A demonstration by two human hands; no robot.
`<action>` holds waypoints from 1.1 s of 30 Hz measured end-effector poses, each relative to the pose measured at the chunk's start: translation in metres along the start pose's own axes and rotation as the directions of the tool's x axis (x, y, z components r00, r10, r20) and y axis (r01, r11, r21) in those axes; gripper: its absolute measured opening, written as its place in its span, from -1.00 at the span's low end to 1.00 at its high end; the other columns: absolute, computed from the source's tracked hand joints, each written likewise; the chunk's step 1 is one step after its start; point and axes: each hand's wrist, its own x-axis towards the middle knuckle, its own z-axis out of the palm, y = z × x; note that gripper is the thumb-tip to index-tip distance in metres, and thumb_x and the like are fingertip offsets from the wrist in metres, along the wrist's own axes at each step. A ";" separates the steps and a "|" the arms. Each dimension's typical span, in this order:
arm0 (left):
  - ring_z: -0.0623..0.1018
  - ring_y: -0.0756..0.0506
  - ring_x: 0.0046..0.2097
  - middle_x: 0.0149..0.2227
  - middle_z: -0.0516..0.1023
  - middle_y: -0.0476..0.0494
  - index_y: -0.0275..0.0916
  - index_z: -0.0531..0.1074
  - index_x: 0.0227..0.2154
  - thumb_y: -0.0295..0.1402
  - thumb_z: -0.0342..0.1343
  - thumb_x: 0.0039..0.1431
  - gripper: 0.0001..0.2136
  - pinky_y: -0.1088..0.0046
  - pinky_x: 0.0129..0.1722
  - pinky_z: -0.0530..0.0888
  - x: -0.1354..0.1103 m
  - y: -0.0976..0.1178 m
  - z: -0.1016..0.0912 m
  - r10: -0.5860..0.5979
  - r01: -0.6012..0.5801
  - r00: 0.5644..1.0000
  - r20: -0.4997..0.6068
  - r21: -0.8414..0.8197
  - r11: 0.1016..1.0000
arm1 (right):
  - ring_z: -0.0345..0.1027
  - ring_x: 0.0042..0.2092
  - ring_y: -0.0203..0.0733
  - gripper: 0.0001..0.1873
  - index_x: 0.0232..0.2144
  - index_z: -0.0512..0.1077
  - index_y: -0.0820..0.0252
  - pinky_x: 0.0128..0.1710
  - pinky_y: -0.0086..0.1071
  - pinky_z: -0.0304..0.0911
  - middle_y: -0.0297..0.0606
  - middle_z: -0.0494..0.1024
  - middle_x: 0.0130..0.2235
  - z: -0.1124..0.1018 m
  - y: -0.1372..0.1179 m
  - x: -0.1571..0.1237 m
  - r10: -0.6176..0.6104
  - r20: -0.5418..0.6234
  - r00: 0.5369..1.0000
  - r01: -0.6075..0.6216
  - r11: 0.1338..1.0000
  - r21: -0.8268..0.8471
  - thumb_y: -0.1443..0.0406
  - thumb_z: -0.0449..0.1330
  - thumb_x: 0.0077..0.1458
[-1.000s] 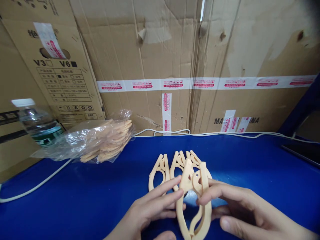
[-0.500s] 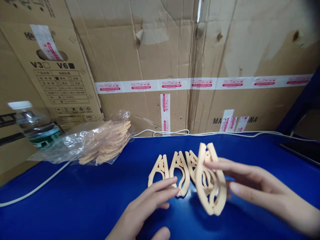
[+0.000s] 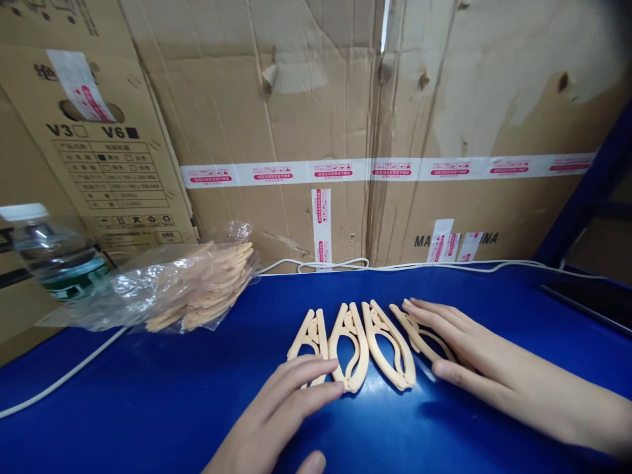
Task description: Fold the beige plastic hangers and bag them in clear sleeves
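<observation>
Several cream plastic folding hangers lie side by side on the blue table (image 3: pixel 148 408). My right hand (image 3: pixel 459 349) lies flat, fingers stretched out, on top of the rightmost hanger (image 3: pixel 412 329), pressing it to the table. My left hand (image 3: pixel 281 408) rests open on the table, its fingertips touching the lower end of the leftmost hanger (image 3: pixel 309 336). Between them lie two more hangers (image 3: pixel 350 345), untouched.
A clear plastic bag (image 3: pixel 162 283) of more cream hangers lies at the back left, beside a water bottle (image 3: pixel 54 250). Cardboard boxes (image 3: pixel 345 118) wall off the back. A white cable (image 3: pixel 444 266) runs along the table's rear edge. A dark flat object (image 3: pixel 592 296) sits far right.
My right hand carried the hanger it held up to the right and laid it flat at the right end of the row. My left hand let go and dropped to the table.
</observation>
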 end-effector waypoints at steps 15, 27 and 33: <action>0.27 -0.35 0.32 0.36 0.19 -0.13 0.02 0.15 0.32 0.09 -0.17 0.36 -0.44 -0.09 0.13 0.41 -0.007 -0.026 0.030 0.148 -0.224 0.973 0.176 0.579 0.784 | 0.26 0.23 0.25 -0.19 0.37 0.05 0.34 0.14 0.11 0.30 0.13 0.32 0.26 0.005 -0.005 -0.004 0.074 -0.235 0.969 -0.112 0.982 -0.152 -0.09 -0.15 0.28; 0.17 -0.21 0.37 0.33 0.27 -0.04 -0.01 0.28 0.25 -0.15 -0.11 0.44 -0.61 0.00 0.34 0.04 -0.006 -0.022 0.034 0.339 -0.337 0.934 0.113 0.594 0.731 | 0.48 -0.33 -0.05 -0.62 -0.11 0.49 0.28 -0.34 -0.25 0.36 -0.05 0.59 -0.27 0.004 0.020 0.012 0.185 -0.089 0.979 -0.194 0.976 -0.095 0.16 0.02 0.22; 0.34 -0.20 0.28 0.21 0.46 -0.09 -0.20 0.40 0.14 -0.32 -0.26 0.48 -0.62 0.10 0.35 0.08 0.020 -0.005 0.061 0.537 -0.501 0.838 0.100 0.533 0.682 | 0.37 -0.53 -0.17 -0.69 -0.19 0.54 0.16 -0.56 -0.39 0.05 -0.27 0.54 -0.51 0.003 0.025 0.022 0.245 -0.110 0.963 -0.249 0.968 -0.024 0.15 0.06 0.22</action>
